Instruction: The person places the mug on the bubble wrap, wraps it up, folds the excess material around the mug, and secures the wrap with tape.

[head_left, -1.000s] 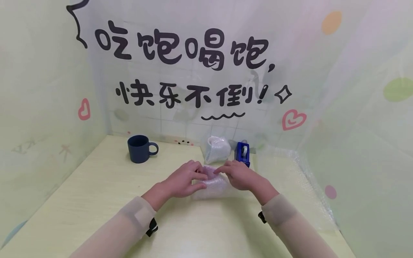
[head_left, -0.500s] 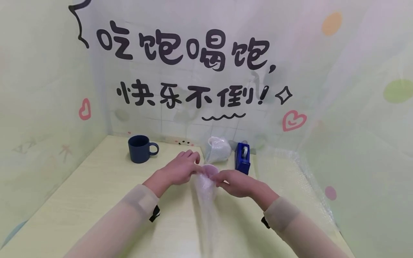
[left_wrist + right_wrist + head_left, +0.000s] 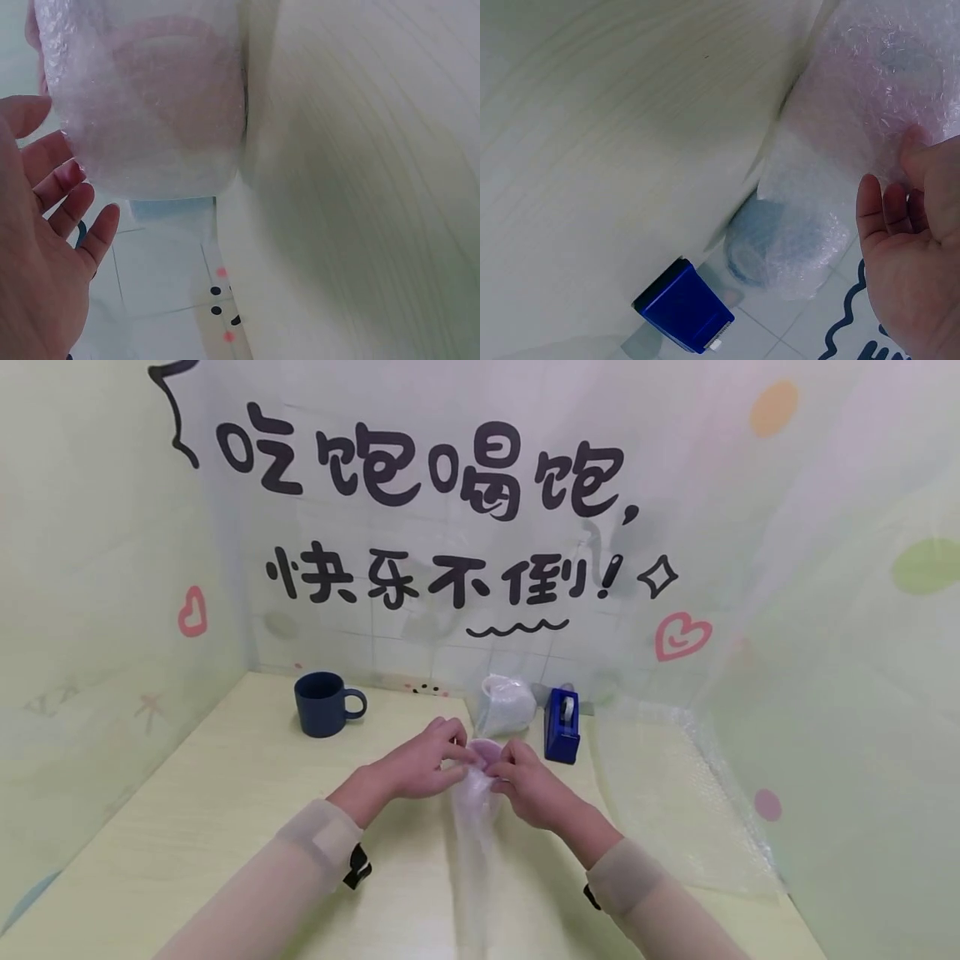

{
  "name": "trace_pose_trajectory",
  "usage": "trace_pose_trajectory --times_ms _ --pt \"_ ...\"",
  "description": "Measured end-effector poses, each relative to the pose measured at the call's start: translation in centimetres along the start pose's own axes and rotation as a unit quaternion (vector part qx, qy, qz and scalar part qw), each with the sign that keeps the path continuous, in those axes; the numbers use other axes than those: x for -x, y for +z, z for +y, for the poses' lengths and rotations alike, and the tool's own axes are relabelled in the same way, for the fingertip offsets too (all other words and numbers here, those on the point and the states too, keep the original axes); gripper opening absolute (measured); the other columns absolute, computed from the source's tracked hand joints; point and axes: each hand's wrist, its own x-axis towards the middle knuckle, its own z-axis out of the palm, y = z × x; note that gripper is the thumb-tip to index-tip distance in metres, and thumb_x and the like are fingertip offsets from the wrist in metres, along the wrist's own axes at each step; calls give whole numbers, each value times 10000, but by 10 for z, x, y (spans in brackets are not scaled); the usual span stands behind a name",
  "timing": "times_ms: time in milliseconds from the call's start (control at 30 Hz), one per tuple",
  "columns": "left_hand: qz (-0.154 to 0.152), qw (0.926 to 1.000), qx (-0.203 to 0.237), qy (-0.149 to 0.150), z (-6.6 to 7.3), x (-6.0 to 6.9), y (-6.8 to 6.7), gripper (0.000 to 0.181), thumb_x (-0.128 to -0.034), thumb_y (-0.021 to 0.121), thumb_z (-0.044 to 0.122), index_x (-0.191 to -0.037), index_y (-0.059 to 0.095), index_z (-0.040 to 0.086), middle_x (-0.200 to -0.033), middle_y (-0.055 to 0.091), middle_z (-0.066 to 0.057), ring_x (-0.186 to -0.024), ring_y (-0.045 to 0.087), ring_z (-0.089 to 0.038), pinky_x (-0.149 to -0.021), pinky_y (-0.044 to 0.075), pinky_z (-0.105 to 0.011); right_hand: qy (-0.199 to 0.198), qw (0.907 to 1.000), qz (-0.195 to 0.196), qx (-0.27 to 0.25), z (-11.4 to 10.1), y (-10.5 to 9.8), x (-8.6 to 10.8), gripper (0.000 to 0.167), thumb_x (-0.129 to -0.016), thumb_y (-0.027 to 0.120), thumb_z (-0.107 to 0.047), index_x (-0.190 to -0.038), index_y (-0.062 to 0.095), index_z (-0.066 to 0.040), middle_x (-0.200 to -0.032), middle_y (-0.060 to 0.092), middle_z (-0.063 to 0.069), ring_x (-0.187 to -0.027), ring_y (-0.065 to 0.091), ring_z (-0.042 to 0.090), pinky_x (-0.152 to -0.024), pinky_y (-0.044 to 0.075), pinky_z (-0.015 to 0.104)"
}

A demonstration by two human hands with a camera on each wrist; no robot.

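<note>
A pink cup (image 3: 486,750) stands mid-table, its mouth showing between my hands. Bubble wrap (image 3: 817,142) surrounds its side, and a loose strip trails toward the table's front. My left hand (image 3: 423,764) pinches the wrap near the rim on the left, thumb and index finger against it; in the left wrist view its other fingers are loosely bent beside the wrapped cup. My right hand (image 3: 534,785) pinches the wrap at the right of the rim, fingers bent. The exact fingertip contact is partly hidden in the head view.
Behind the pink cup lies another bubble-wrapped cup (image 3: 506,706). A blue tape dispenser (image 3: 562,727) stands right of it. The dark blue mug (image 3: 321,706) is at the back left. A bubble wrap sheet (image 3: 675,810) covers the table's right side, beside the printed curtain walls.
The wrap, spread sideways before the cup a second ago, now trails as a narrow strip toward the front. My right hand has drawn in closer to the rim; my left stays near it.
</note>
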Motion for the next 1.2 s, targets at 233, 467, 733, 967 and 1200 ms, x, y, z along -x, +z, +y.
trace_pose_trajectory --times_ms 233,467,733,967,1200 --pt "72 9993 158 -326 2 0 6 309 -1089 662 312 -1236 847 113 -1549 547 -152 -1446 463 -379 -1162 504 -557 -750 9908 128 1119 2 -1 3 66 -1069 665 -11 -1096 605 -4 -1077 440 67 -1081 521 207 -864 483 261" --pt "-27 9969 618 -489 -3 -6 14 341 -1086 634 311 -1232 840 81 -1599 602 -170 -1503 557 -398 -1259 454 -573 -1072 9590 256 2613 -3 -4 20 439 -1054 735 -112 -1474 617 -58 -1107 549 78 -902 606 155 -755 548 267" --pt "-59 9963 668 -540 -4 -7 12 324 -1073 654 323 -1204 854 104 -1598 601 -167 -1497 561 -396 -1262 448 -581 -1972 9193 -388 3384 -19 -13 68 693 -877 906 -80 -1454 527 -150 -1222 590 47 -896 631 121 -770 600 249" --pt "-115 9957 656 -640 0 -6 7 341 -1078 640 343 -1196 859 110 -1610 590 -160 -1505 549 -400 -1264 443 -589 -3778 8445 -304 3783 -14 4 98 677 -784 935 -46 -1374 698 -278 -1086 604 -53 -805 550 40 -730 460 85" --pt "-116 9949 730 -693 -1 -4 8 348 -1079 641 349 -1210 855 108 -1622 581 -149 -1520 536 -388 -1277 431 -580 -4594 8025 386 3787 -13 3 84 312 -879 895 -116 -1137 822 -276 -1069 657 -54 -895 626 79 -798 545 147"
